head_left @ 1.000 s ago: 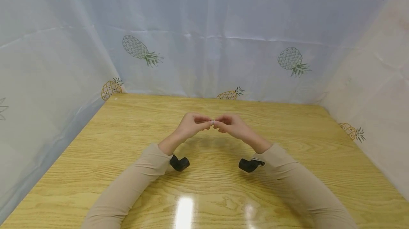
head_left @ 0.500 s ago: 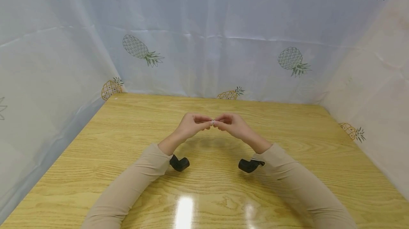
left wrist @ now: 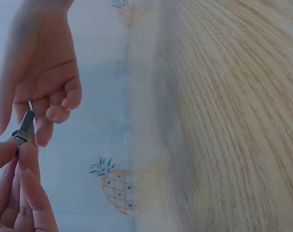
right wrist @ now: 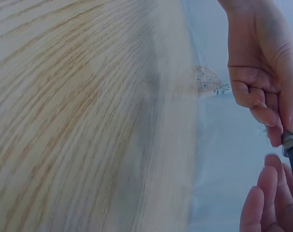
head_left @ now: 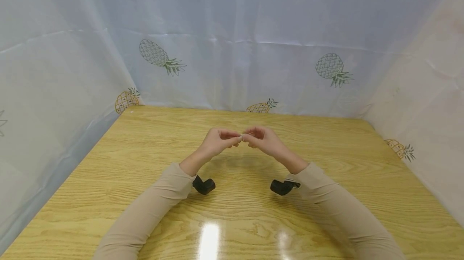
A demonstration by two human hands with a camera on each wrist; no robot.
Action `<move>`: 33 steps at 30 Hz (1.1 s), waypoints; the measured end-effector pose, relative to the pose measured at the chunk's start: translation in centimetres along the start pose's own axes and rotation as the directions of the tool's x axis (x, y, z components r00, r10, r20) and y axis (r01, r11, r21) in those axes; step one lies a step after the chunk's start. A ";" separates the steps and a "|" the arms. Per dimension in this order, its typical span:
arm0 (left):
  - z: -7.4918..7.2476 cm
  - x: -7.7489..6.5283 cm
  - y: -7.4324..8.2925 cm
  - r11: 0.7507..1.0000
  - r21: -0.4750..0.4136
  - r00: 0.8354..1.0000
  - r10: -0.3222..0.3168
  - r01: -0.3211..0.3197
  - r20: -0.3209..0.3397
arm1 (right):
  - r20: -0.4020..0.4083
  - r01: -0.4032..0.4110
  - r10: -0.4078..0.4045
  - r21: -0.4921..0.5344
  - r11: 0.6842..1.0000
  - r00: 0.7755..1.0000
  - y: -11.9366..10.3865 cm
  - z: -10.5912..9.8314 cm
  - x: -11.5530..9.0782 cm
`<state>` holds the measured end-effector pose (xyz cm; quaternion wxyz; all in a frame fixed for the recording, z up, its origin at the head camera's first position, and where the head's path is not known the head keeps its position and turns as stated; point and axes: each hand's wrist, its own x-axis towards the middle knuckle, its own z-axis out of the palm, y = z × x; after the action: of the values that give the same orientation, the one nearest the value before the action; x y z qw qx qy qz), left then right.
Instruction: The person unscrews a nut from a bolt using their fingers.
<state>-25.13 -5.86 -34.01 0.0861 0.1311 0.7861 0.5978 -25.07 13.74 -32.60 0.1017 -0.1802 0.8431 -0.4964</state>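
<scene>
A small metal bolt (left wrist: 26, 123) with a hex nut (right wrist: 291, 146) on its thread is held in the air above the table. Thumb and fingers of my left hand (head_left: 215, 141) pinch it at the head end, and its threaded end points toward the right hand. My right hand (head_left: 264, 142) reaches in from the other side; in the left wrist view its thumb and fingers lie spread around the threaded end, apart from it. In the head view the fingertips nearly hide the bolt. The right thumb is out of frame in the right wrist view.
The wood-grain table (head_left: 163, 139) spreads under both hands. A pale pineapple-print curtain (head_left: 232, 70) hangs along the back and both sides. Black wrist mounts (head_left: 204, 186) stick out below the beige sleeves (head_left: 152, 203). Light glares off the table near the front.
The right thumb and fingertips have shifted slightly at the bolt, with the hand a touch higher. My left hand stays in place, and both forearms are still.
</scene>
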 end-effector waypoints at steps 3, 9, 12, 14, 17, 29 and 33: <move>0.0 0.0 0.0 1.000 -0.001 1.000 -0.006 0.006 0.001 | 0.021 -0.033 0.033 -0.009 0.999 0.999 -0.1 0.0 0.0; 0.0 -0.1 0.1 1.000 -0.001 1.000 0.000 0.000 -0.007 | 0.013 -0.009 0.010 -0.025 1.000 1.000 -0.1 0.1 0.0; 0.0 -0.1 0.1 1.000 0.000 1.000 0.008 -0.008 -0.010 | -0.002 0.013 -0.013 -0.024 1.000 1.000 -0.1 0.2 0.1; 0.1 -0.1 0.0 1.000 -0.001 1.000 0.012 -0.012 -0.007 | 0.006 0.027 -0.027 -0.018 0.999 1.000 -0.1 0.2 0.1; 0.1 -0.1 0.0 1.000 -0.002 1.000 0.007 -0.007 -0.003 | 0.018 -0.001 0.001 -0.015 1.000 1.000 -0.1 0.3 0.1; 0.2 0.1 -0.2 1.000 0.000 1.000 -0.002 0.002 -0.021 | -0.032 0.043 -0.046 -0.077 0.996 0.998 0.2 0.4 0.2; 0.1 0.1 -0.3 1.000 -0.005 1.000 -0.004 0.004 -0.019 | -0.047 0.051 -0.055 -0.072 0.996 0.997 0.3 0.3 0.3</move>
<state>-25.20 -5.76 -34.30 0.0805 0.1236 0.7856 0.6009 -25.27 13.54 -33.04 0.0612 -0.1939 0.8573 -0.4730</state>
